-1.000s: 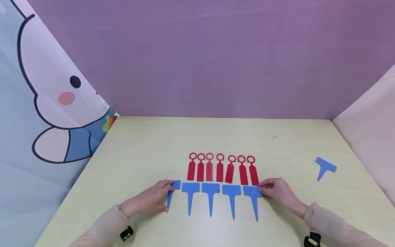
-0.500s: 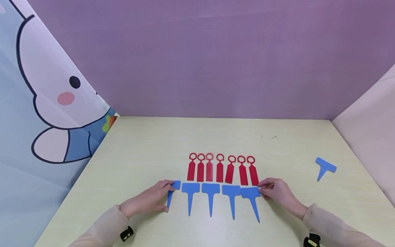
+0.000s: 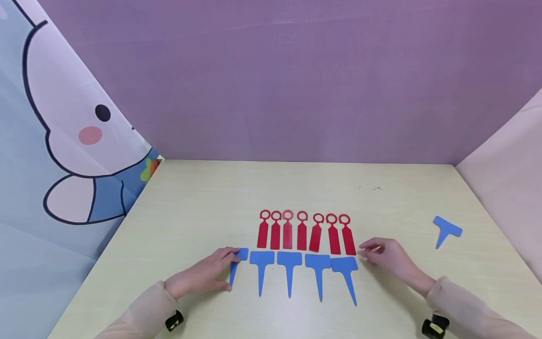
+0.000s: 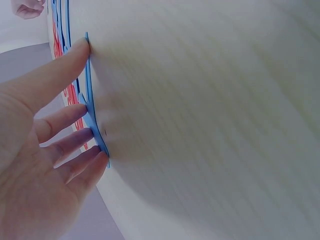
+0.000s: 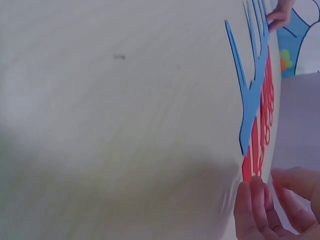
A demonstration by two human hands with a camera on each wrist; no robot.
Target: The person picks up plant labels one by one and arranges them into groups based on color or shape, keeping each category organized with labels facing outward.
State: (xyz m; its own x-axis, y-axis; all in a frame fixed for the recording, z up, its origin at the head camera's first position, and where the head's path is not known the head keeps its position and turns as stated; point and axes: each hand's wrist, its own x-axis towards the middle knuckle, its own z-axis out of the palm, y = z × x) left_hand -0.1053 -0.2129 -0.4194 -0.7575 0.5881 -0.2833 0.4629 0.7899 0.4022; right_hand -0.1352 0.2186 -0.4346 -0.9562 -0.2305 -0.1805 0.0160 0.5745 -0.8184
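A row of blue T-shaped plant labels (image 3: 290, 258) lies on the table, stems toward the person. At its left end my left hand (image 3: 207, 273) rests on a blue plant label (image 3: 243, 254); the fingertips touch its wide head and the thumb is at its pointed tip, as the left wrist view (image 4: 90, 92) also shows. The rightmost plant label (image 3: 344, 264) is tilted, its head meeting its neighbour's. Just right of it my right hand (image 3: 387, 256) hovers with loosely bent fingers and nothing in them. Red tags with ring tops (image 3: 301, 235) form a row behind.
Another blue plant label (image 3: 447, 230) lies apart at the right of the table (image 3: 203, 197). A purple wall (image 3: 296, 84) stands at the back, a cartoon-print cloth (image 3: 80, 188) at the left and a pale cloth (image 3: 508, 188) at the right.
The right hand slid the rightmost plant label left against its neighbour, tilting it, then let go and drew back to the right. The left hand has stayed put.
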